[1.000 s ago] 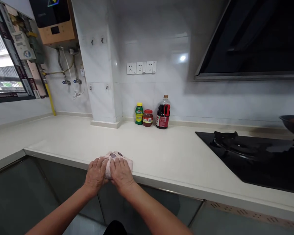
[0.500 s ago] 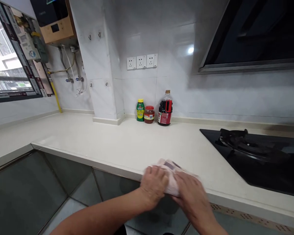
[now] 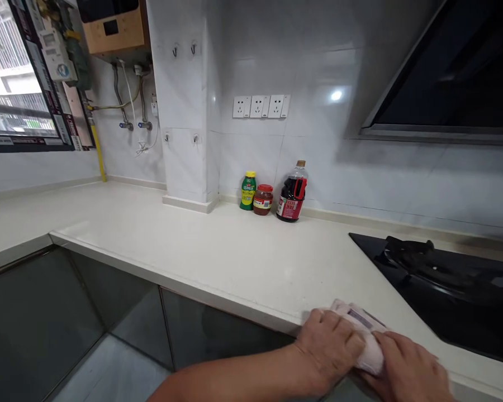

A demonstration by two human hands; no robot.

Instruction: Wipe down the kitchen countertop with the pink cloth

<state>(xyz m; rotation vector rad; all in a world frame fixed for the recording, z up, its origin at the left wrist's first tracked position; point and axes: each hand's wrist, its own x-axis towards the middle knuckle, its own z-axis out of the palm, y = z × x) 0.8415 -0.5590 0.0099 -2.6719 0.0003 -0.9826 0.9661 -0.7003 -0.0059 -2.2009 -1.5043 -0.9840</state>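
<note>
A folded pale pink cloth (image 3: 369, 353) lies at the front edge of the white countertop (image 3: 235, 257), a grey stripe showing on its top. My left hand (image 3: 333, 343) grips the cloth from its left side with curled fingers. On the other side my right hand (image 3: 411, 363) presses on the cloth, its fingers bent over it. Part of the cloth is hidden beneath both hands.
A black gas hob (image 3: 436, 285) is set into the counter at right. Against the back wall stand a green bottle (image 3: 247, 192), a red-lidded jar (image 3: 262, 202) and a large dark sauce bottle (image 3: 291, 195). A wall pillar (image 3: 186, 111) juts out left of them.
Both hands have moved right along the counter's front edge with the cloth, closer to the hob. The camera view has tilted and shifted slightly.
</note>
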